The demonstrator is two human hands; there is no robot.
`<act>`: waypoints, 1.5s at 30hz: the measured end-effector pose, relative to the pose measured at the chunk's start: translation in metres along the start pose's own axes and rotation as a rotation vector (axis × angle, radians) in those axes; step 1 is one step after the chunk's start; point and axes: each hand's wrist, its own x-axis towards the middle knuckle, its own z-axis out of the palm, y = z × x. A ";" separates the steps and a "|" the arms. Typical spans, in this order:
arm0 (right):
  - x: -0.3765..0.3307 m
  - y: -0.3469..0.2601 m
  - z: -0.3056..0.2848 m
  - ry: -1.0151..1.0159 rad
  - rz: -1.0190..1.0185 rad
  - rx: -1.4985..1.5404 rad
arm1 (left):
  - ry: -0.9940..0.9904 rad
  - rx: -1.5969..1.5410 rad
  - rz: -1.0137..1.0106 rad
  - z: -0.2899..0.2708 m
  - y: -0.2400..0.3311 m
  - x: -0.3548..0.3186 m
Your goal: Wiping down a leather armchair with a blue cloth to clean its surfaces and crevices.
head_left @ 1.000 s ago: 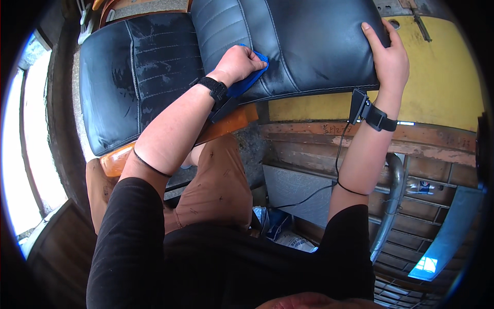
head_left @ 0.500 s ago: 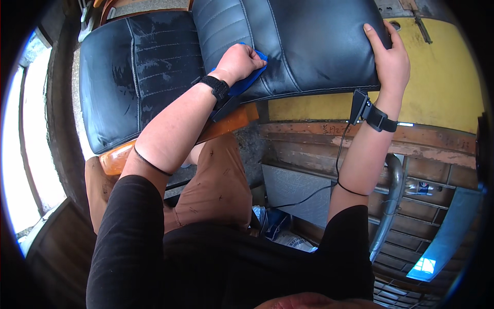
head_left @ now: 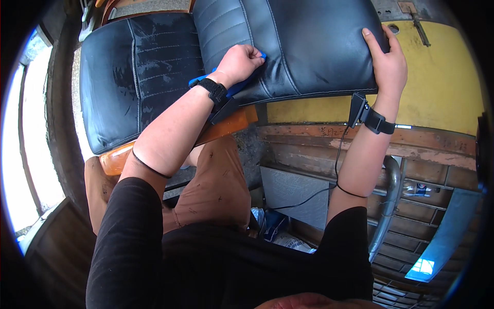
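Two seat cushions lie side by side: the left cushion (head_left: 136, 77) rests on a wooden chair frame (head_left: 226, 123), the right cushion (head_left: 293, 46) overlaps its inner edge. The left hand (head_left: 239, 61) sits on the right cushion over a cloth (head_left: 234, 87). The right hand (head_left: 388, 64) grips that cushion's right edge. A metal pipe (head_left: 386, 206) stands below right.
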 end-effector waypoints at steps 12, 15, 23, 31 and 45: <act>0.001 -0.001 -0.001 -0.017 0.010 0.014 | -0.048 -0.009 -0.122 0.002 0.004 -0.001; 0.001 0.001 -0.002 -0.017 0.012 0.009 | -0.055 -0.006 -0.164 0.002 0.003 0.000; 0.001 -0.002 -0.001 -0.023 0.010 0.007 | -0.023 0.155 -0.090 0.003 0.001 0.001; 0.000 -0.004 -0.002 -0.022 0.017 0.005 | -0.038 0.002 0.013 0.001 0.001 -0.002; 0.000 -0.001 -0.001 -0.019 0.015 0.003 | -0.067 0.025 -0.039 -0.001 -0.001 0.002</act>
